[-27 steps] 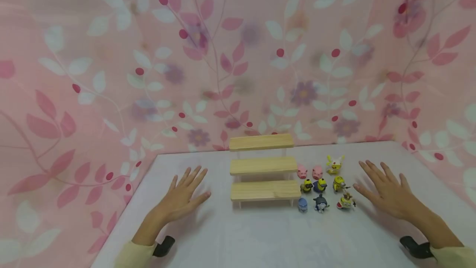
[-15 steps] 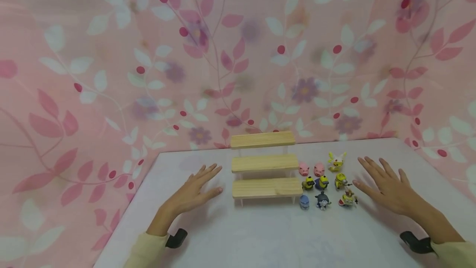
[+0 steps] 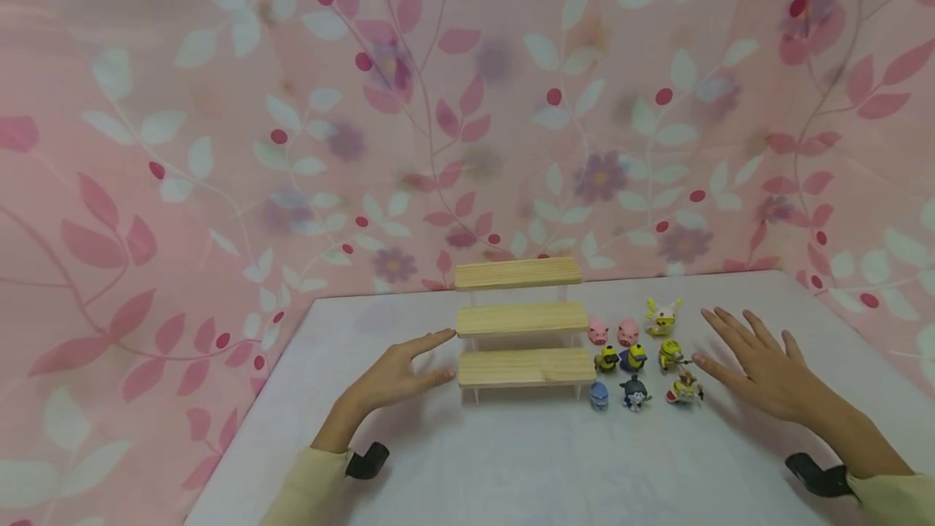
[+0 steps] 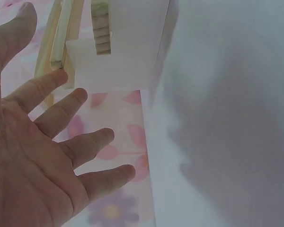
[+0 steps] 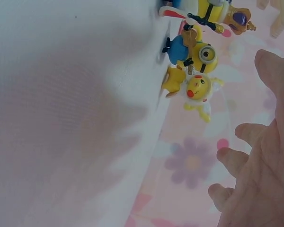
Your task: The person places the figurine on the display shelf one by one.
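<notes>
A three-step display stand with light wooden boards (image 3: 527,368) rises on the table near the middle of the head view. My left hand (image 3: 394,376) has its fingers straight, with the fingertips right at the stand's left end. In the left wrist view, the palm and spread fingers show beside the board ends (image 4: 102,28). Over on the right, my right hand (image 3: 763,372) hovers with fingers spread, holding nothing. It is nearest to a small yellow figurine in blue (image 3: 670,355), a crowned figurine (image 3: 684,389) and a yellow figurine in a white hood (image 5: 199,88).
Between stand and right hand are two pink pig figurines (image 3: 627,332), two yellow goggled figurines (image 3: 632,359), a blue figurine (image 3: 599,396) and a dark-hooded one (image 3: 635,394). A floral pink curtain (image 3: 467,144) hangs behind the white table (image 3: 511,461).
My left hand has moved right, up to the stand's left end, and its fingers have drawn closer together. The right hand has stayed nearly still. The view has tilted slightly.
</notes>
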A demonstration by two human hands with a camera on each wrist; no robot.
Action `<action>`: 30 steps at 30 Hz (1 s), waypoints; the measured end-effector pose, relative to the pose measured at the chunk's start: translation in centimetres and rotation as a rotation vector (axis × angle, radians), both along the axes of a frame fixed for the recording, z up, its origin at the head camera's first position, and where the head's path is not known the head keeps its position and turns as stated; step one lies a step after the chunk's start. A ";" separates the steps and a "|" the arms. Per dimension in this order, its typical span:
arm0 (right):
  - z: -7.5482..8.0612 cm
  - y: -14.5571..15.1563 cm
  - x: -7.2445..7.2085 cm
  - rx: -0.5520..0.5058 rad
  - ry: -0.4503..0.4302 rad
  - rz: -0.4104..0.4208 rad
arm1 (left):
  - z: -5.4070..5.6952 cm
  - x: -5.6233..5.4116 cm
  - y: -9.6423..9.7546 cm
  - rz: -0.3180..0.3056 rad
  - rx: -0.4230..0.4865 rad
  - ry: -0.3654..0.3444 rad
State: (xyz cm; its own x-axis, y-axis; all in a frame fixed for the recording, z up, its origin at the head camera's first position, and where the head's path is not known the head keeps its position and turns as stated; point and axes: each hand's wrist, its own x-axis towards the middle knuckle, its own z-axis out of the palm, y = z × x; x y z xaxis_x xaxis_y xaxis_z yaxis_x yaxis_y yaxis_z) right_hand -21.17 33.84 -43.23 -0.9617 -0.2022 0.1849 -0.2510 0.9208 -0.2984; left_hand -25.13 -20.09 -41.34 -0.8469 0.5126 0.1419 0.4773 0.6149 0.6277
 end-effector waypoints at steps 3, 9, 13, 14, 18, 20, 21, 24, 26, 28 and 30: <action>0.1 -0.1 0.0 0.002 0.004 0.003 | -0.3 -0.1 0.2 0.002 0.024 -0.016; 0.2 -0.2 0.1 -0.011 0.005 0.009 | -1.3 -0.4 0.8 -0.007 0.032 -0.053; 0.4 -0.4 0.3 -0.014 0.001 0.017 | -1.4 -0.4 1.3 -0.024 0.011 -0.049; 0.5 -0.4 0.3 -0.014 -0.001 0.018 | -1.4 -0.4 1.4 -0.033 0.007 -0.044; 0.7 -0.6 0.3 -0.004 -0.014 0.017 | -1.4 -0.4 1.7 -0.057 0.007 -0.047; 0.7 -0.7 0.3 0.003 -0.021 0.012 | -1.5 -0.4 1.8 -0.068 0.011 -0.045; 0.7 -0.8 0.3 0.009 -0.023 0.010 | -1.5 -0.4 1.8 -0.069 0.012 -0.045; 0.7 -0.9 0.4 0.023 -0.020 0.006 | -1.8 -0.4 1.8 -0.083 0.023 -0.029; 0.6 -0.9 0.5 0.033 -0.008 0.007 | -1.9 -0.4 1.8 -0.086 0.028 -0.021; 0.7 -0.9 0.7 0.037 0.008 0.013 | -2.0 -0.4 1.8 -0.085 0.032 -0.017; 0.7 -0.9 0.8 0.042 0.017 0.018 | -2.1 -0.4 1.8 -0.083 0.036 -0.020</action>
